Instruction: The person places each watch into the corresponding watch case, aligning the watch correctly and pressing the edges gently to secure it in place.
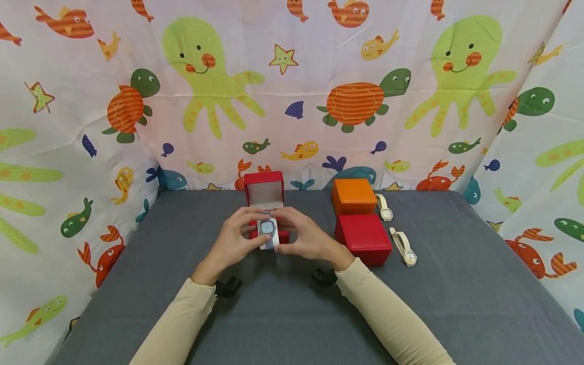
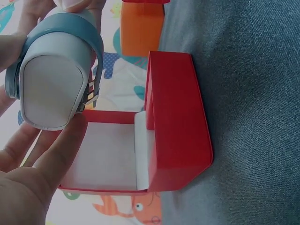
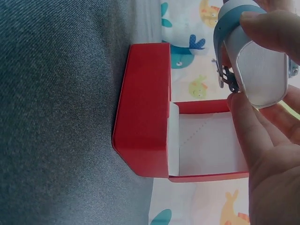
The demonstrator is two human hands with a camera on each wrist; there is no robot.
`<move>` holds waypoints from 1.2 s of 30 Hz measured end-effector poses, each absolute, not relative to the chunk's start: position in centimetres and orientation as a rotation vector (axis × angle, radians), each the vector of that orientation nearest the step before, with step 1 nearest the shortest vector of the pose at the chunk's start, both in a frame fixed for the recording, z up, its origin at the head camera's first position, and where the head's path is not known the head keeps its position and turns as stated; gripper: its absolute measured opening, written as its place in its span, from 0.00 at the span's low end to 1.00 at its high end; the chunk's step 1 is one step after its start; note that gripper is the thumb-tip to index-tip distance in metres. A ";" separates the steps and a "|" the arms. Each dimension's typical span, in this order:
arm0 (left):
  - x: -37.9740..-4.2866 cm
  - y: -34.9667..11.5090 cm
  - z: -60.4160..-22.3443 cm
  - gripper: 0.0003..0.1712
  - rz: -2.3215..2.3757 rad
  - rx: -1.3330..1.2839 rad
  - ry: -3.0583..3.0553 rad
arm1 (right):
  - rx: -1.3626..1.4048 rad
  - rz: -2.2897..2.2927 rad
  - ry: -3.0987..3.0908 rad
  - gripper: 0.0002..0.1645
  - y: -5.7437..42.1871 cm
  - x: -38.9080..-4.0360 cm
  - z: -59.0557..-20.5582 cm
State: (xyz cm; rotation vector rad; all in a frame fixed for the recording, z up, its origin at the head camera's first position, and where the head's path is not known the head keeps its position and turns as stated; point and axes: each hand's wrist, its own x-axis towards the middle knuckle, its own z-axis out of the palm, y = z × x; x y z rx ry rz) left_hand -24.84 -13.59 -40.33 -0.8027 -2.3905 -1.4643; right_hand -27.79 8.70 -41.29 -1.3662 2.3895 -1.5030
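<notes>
A wristwatch (image 1: 267,227) with a blue-grey strap (image 2: 63,24) is wrapped round a white watch cushion (image 2: 52,91). My left hand (image 1: 233,239) grips it from the left, thumb near the dial. From the right, my right hand (image 1: 306,236) also holds the cushion, its thumb on the strap in the right wrist view. The metal buckle (image 3: 229,78) hangs at the cushion's underside, close to the fingertips of both hands. Behind and below the hands stands an open red watch box (image 2: 180,117), lid raised, with a white lining (image 3: 211,140). Part of that box is hidden by the hands.
Right of the hands stand a closed red box (image 1: 363,239) and, behind it, an orange box (image 1: 353,196). Two light-strapped watches (image 1: 403,247) lie beside them. A grey cloth (image 1: 283,324) covers the table, and a patterned curtain (image 1: 283,101) borders its back and sides.
</notes>
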 end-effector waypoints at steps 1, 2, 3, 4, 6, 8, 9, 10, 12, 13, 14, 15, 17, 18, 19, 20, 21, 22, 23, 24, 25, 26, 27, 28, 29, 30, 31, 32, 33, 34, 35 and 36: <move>-24.8 -13.6 -40.3 0.26 -1.466 -0.799 -2.400 | -1.360 -1.497 2.395 0.44 8.7 -27.8 -41.3; -24.8 -13.6 -40.3 0.28 -1.467 -0.799 -2.411 | -1.352 -1.495 2.403 0.44 8.7 -27.8 -41.3; -24.8 -13.6 -40.3 0.31 -1.468 -0.797 -2.427 | -1.343 -1.492 2.410 0.44 8.8 -27.8 -41.3; -24.9 -13.6 -40.2 0.34 -1.468 -0.792 -2.452 | -1.333 -1.493 2.413 0.44 8.8 -27.8 -41.3; -24.9 -13.6 -40.2 0.39 -1.447 -0.780 -2.517 | -1.300 -1.489 2.424 0.43 8.8 -27.2 -40.5; -25.0 -13.7 -40.3 0.43 -1.405 -0.768 -2.581 | -1.272 -1.493 2.427 0.42 8.8 -26.7 -39.9; -25.0 -13.8 -40.3 0.44 -1.378 -0.764 -2.610 | -1.256 -1.496 2.427 0.42 8.8 -26.7 -39.8; -25.0 -13.8 -40.4 0.45 -1.352 -0.755 -2.635 | -1.241 -1.497 2.428 0.42 8.7 -26.7 -39.9; -25.1 -13.8 -40.6 0.45 -1.297 -0.742 -2.666 | -1.220 -1.496 2.434 0.43 8.8 -27.0 -40.3; -25.1 -13.8 -40.6 0.45 -1.278 -0.738 -2.673 | -1.214 -1.498 2.433 0.44 8.8 -27.4 -40.8; -25.2 -13.9 -40.7 0.45 -1.257 -0.732 -2.679 | -1.208 -1.500 2.431 0.44 8.8 -27.7 -41.2; -25.3 -13.9 -40.8 0.44 -1.245 -0.733 -2.683 | -1.205 -1.497 2.433 0.44 8.9 -28.0 -41.6; -25.4 -13.9 -40.9 0.44 -1.219 -0.725 -2.691 | -1.208 -1.487 2.434 0.44 8.9 -28.2 -41.7; -25.4 -14.0 -40.9 0.44 -1.212 -0.724 -2.692 | -1.210 -1.478 2.436 0.44 8.8 -28.3 -41.8; -25.4 -14.0 -40.9 0.44 -1.204 -0.722 -2.692 | -1.213 -1.468 2.440 0.44 8.8 -28.4 -41.8; -25.5 -14.0 -41.0 0.44 -1.202 -0.717 -2.693 | -1.219 -1.456 2.445 0.44 8.8 -28.4 -41.9; -25.5 -14.0 -41.0 0.43 -1.201 -0.712 -2.695 | -1.222 -1.441 2.452 0.44 8.7 -28.5 -41.9; -25.6 -14.1 -41.1 0.43 -1.201 -0.707 -2.697 | -1.219 -1.432 2.458 0.44 8.7 -28.6 -42.0; -25.7 -14.1 -41.2 0.43 -1.206 -0.702 -2.699 | -1.220 -1.424 2.464 0.44 8.6 -28.7 -42.0; -25.9 -14.2 -41.3 0.42 -1.213 -0.694 -2.703 | -1.216 -1.411 2.473 0.44 8.5 -28.9 -42.1; -26.0 -14.2 -41.4 0.42 -1.222 -0.686 -2.706 | -1.210 -1.397 2.483 0.44 8.4 -29.1 -42.2; -26.2 -14.3 -41.5 0.41 -1.233 -0.679 -2.710 | -1.205 -1.381 2.498 0.44 8.3 -29.3 -42.3; -26.5 -14.4 -41.6 0.41 -1.239 -0.673 -2.715 | -1.195 -1.357 2.522 0.44 8.2 -29.5 -42.4; -26.8 -14.4 -41.8 0.40 -1.247 -0.669 -2.718 | -1.185 -1.335 2.545 0.43 8.0 -29.8 -42.5; -27.1 -14.5 -41.9 0.40 -1.254 -0.663 -2.726 | -1.177 -1.313 2.567 0.43 7.9 -30.1 -42.6; -27.4 -14.6 -42.0 0.40 -1.259 -0.658 -2.733 | -1.164 -1.294 2.588 0.43 7.7 -30.4 -42.7; -27.7 -14.7 -42.1 0.40 -1.262 -0.656 -2.740 | -1.151 -1.278 2.608 0.42 7.6 -30.7 -42.8; -28.1 -14.8 -42.3 0.40 -1.260 -0.651 -2.749 | -1.138 -1.269 2.624 0.42 7.4 -31.0 -42.9; -28.4 -14.8 -42.4 0.40 -1.260 -0.646 -2.759 | -1.125 -1.264 2.635 0.41 7.3 -31.3 -43.0; -28.8 -14.9 -42.5 0.40 -1.257 -0.635 -2.772 | -1.114 -1.269 2.636 0.41 7.2 -31.5 -43.1; -29.1 -14.9 -42.6 0.40 -1.249 -0.625 -2.786 | -1.104 -1.272 2.639 0.40 7.1 -31.8 -43.2; -29.4 -14.9 -42.7 0.41 -1.241 -0.623 -2.796 | -1.092 -1.276 2.639 0.40 7.0 -32.0 -43.3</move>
